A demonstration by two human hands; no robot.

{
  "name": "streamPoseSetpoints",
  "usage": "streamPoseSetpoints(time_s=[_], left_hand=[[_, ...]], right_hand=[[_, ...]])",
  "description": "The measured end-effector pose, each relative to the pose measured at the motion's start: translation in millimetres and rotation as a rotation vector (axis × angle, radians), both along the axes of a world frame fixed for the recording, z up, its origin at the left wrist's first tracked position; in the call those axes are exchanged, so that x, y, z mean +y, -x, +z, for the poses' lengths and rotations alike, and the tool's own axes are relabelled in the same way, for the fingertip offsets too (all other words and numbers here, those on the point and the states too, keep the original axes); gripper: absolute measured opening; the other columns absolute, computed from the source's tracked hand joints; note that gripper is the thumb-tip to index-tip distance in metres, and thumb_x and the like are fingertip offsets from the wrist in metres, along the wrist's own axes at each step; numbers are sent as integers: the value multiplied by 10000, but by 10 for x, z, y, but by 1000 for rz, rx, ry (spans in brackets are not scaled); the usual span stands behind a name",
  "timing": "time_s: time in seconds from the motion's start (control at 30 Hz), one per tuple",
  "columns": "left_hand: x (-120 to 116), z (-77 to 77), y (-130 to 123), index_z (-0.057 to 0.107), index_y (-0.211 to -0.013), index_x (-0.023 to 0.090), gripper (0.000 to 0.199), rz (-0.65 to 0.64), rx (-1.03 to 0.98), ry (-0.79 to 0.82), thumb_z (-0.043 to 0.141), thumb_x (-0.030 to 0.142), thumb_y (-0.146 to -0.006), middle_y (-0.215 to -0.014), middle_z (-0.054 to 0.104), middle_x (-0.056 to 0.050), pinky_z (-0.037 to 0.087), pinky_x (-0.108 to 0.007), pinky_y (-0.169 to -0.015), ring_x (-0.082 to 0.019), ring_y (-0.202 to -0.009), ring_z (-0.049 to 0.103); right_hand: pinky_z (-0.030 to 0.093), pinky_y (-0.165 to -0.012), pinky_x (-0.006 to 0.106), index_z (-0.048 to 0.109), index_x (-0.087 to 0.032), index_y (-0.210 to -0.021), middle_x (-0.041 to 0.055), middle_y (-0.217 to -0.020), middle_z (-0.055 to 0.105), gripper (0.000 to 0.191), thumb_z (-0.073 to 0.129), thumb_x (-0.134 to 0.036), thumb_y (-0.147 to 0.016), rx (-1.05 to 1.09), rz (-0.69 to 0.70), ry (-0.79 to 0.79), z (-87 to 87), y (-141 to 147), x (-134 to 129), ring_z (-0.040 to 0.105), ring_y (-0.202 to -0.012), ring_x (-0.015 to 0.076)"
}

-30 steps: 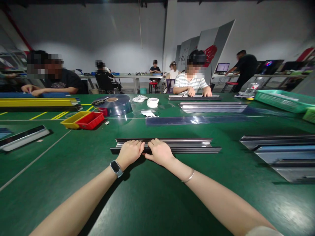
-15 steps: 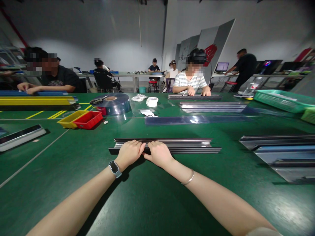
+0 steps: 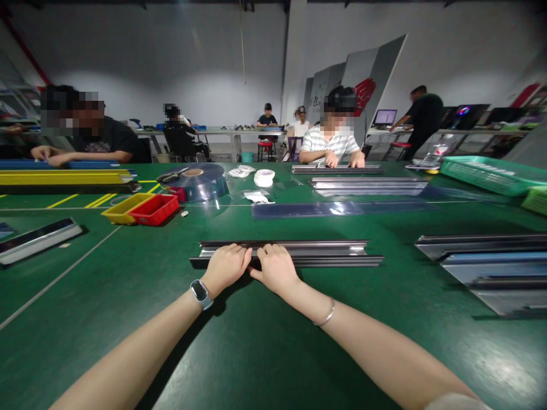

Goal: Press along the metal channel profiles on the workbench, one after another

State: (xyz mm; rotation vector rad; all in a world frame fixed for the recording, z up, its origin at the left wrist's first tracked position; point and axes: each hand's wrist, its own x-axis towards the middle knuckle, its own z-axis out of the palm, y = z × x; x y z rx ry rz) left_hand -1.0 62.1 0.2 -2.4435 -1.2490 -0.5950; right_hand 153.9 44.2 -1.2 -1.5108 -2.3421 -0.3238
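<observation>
A dark metal channel profile (image 3: 333,261) lies crosswise on the green table in front of me, its long trough facing up. My left hand (image 3: 228,265) is closed over its left half, fingers reaching over the near wall. Just beside it, my right hand (image 3: 276,267) grips the same profile near the middle, with the thumb low on the near side. Both thumbs almost meet. The fingertips inside the trough are hidden from view.
Beyond the profile lie a clear plastic strip (image 3: 342,209), a film roll (image 3: 203,181), white tape rolls (image 3: 264,177), a red bin (image 3: 156,210) and a yellow bin (image 3: 123,210). More profiles (image 3: 496,263) sit at right. A person (image 3: 331,139) works opposite.
Both hands stay on the profile, with only a very slight shift of the right hand's fingers. The camera view has shifted slightly.
</observation>
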Motion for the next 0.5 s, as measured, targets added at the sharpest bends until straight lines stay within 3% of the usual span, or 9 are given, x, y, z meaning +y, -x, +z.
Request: streamPoseSetpoints(time_s=[0.5], left_hand=[[9, -7, 12, 605, -729, 138, 364, -27, -30, -19, 307, 271, -891, -666, 595, -63, 407, -289, -669, -159, -709, 552]], right_hand=[[335, -745, 336, 565, -146, -802, 98, -777, 603, 376, 436, -499, -780, -4, 45, -7, 46, -56, 24, 519, -781, 212]])
